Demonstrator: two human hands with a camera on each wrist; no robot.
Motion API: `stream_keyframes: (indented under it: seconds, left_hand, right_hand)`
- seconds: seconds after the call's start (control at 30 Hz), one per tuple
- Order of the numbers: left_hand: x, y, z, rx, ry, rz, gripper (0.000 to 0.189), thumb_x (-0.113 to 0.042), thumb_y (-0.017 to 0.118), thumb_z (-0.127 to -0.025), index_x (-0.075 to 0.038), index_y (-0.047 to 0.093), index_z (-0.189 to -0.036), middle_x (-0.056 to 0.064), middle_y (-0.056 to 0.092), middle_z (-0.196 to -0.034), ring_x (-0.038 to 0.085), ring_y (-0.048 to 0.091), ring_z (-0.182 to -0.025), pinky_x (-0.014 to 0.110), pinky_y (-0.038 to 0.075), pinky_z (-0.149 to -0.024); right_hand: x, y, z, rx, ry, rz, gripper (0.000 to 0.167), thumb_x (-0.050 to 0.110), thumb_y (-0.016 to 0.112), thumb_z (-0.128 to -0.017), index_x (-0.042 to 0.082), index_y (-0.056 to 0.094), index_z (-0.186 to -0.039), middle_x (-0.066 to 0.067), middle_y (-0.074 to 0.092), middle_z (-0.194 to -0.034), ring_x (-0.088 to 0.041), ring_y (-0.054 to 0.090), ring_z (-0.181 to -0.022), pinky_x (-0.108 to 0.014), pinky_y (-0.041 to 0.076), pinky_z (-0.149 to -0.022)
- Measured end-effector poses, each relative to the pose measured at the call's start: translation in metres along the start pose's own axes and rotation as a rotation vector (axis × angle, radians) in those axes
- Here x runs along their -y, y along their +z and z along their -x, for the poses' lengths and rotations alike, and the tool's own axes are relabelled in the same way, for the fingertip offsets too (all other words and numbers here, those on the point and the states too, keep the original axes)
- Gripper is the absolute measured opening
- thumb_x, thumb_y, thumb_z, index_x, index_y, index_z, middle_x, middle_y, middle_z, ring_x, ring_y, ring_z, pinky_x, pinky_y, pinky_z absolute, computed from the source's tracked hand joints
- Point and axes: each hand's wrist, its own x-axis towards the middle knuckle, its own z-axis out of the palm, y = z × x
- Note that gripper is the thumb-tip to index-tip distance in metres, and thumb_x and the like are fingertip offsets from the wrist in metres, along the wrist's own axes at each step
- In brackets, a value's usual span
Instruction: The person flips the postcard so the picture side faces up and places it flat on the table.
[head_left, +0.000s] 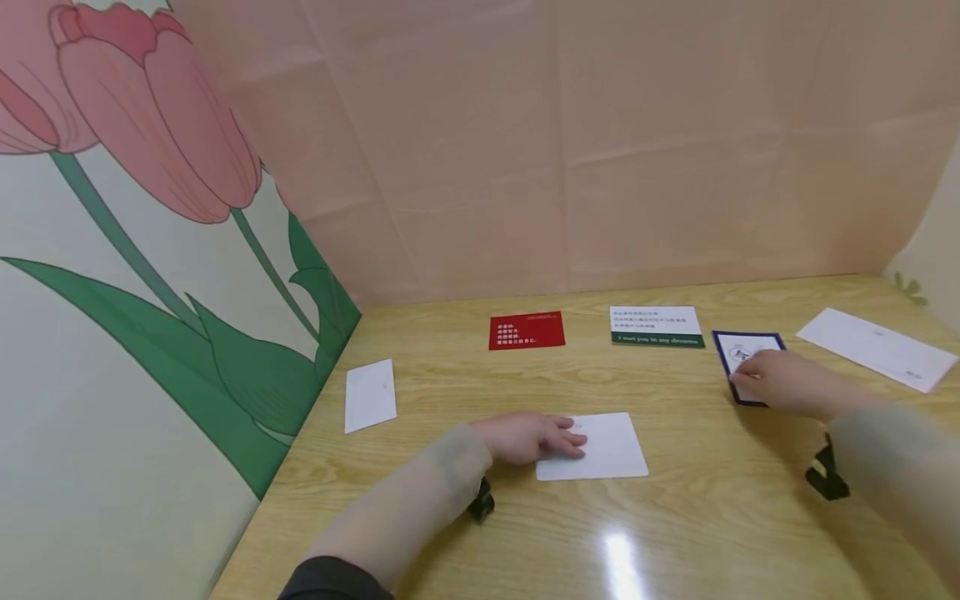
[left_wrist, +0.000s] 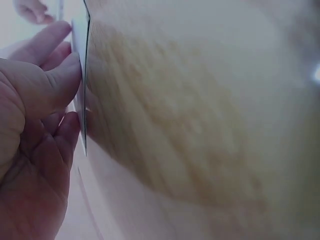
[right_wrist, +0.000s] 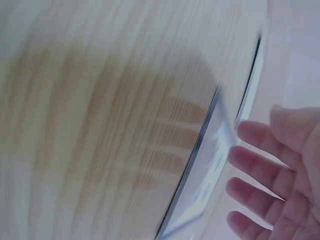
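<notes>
On a white card point(head_left: 611, 450) at the table's near middle, my left hand point(head_left: 525, 437) rests with its fingers spread over the card's left part. The left wrist view has the thumb and fingertips point(left_wrist: 67, 75) on the card's face, the card's edge seen thin beside them. My right hand point(head_left: 795, 379) is over a blue-bordered white card point(head_left: 738, 343) with a printed figure, hiding its lower right part. In the right wrist view the fingers point(right_wrist: 260, 165) are extended and apart, just off that card point(right_wrist: 200, 165), and nothing is between them.
Along the back lie a red card point(head_left: 527, 331) with white writing and a white-and-green card point(head_left: 652, 325). A long white card point(head_left: 877, 348) is at the far right, and another white card point(head_left: 371, 396) is at the left. A pink sheet point(head_left: 525, 167) hangs behind the wooden table point(head_left: 450, 375).
</notes>
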Motion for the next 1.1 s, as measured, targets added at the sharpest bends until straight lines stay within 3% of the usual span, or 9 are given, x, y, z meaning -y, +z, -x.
stream_keyframes:
  seconds: [0.2, 0.33, 0.47, 0.63, 0.83, 1.1]
  left_hand:
    - [0.000, -0.001, 0.000, 0.003, -0.017, 0.044, 0.046, -0.012, 0.054, -0.097, -0.046, 0.058, -0.127, -0.037, 0.043, -0.133, -0.010, 0.024, -0.135, 0.032, 0.019, -0.115]
    - [0.000, -0.001, 0.001, 0.003, -0.021, 0.056, 0.045, -0.013, 0.054, -0.098, -0.048, 0.058, -0.125, -0.037, 0.042, -0.132, -0.010, 0.024, -0.135, 0.034, 0.019, -0.115]
    - [0.002, 0.000, 0.001, 0.002, -0.020, 0.060, 0.043, -0.017, 0.053, -0.099, -0.051, 0.057, -0.124, -0.038, 0.041, -0.133, -0.009, 0.023, -0.135, 0.036, 0.019, -0.115]
    - [0.002, 0.002, 0.003, 0.014, 0.004, 0.008, 0.044, -0.019, 0.054, -0.098, -0.049, 0.053, -0.130, -0.038, 0.038, -0.136, -0.008, 0.020, -0.137, 0.035, 0.019, -0.115]
    - [-0.002, 0.007, 0.008, 0.031, 0.043, -0.180, 0.051, -0.034, 0.056, -0.097, -0.041, 0.039, -0.144, -0.030, 0.023, -0.149, -0.003, 0.011, -0.142, 0.027, 0.016, -0.114]
    - [-0.004, 0.015, 0.015, -0.054, -0.081, -0.266, 0.067, -0.053, 0.055, -0.091, -0.041, 0.025, -0.149, -0.018, 0.011, -0.158, 0.007, 0.008, -0.145, 0.033, 0.018, -0.115]
  right_hand:
    - [0.071, 0.020, -0.002, -0.033, -0.102, -0.131, 0.049, 0.036, 0.067, -0.089, -0.001, 0.062, -0.122, -0.022, 0.061, -0.119, -0.047, 0.053, -0.112, -0.062, 0.040, -0.091]
    - [0.109, 0.036, -0.003, 0.025, -0.168, -0.187, 0.066, 0.040, 0.073, -0.084, 0.004, 0.053, -0.135, -0.019, 0.055, -0.133, -0.043, 0.048, -0.122, -0.061, 0.036, -0.099]
    - [0.133, 0.043, -0.002, 0.087, -0.185, -0.202, 0.075, 0.042, 0.076, -0.080, 0.014, 0.047, -0.143, -0.013, 0.051, -0.140, -0.040, 0.044, -0.128, -0.062, 0.032, -0.102]
    - [0.145, 0.045, 0.001, 0.089, -0.177, -0.166, 0.079, 0.041, 0.080, -0.076, 0.017, 0.047, -0.143, -0.008, 0.055, -0.136, -0.035, 0.050, -0.120, -0.060, 0.039, -0.097]
    - [0.143, 0.051, -0.002, 0.073, -0.178, -0.135, 0.079, 0.045, 0.079, -0.074, 0.016, 0.049, -0.142, -0.007, 0.055, -0.135, -0.035, 0.050, -0.121, -0.059, 0.039, -0.097]
    - [0.142, 0.053, -0.003, 0.083, -0.140, -0.145, 0.080, 0.044, 0.080, -0.074, 0.017, 0.049, -0.142, -0.008, 0.054, -0.137, -0.036, 0.048, -0.125, -0.060, 0.037, -0.099]
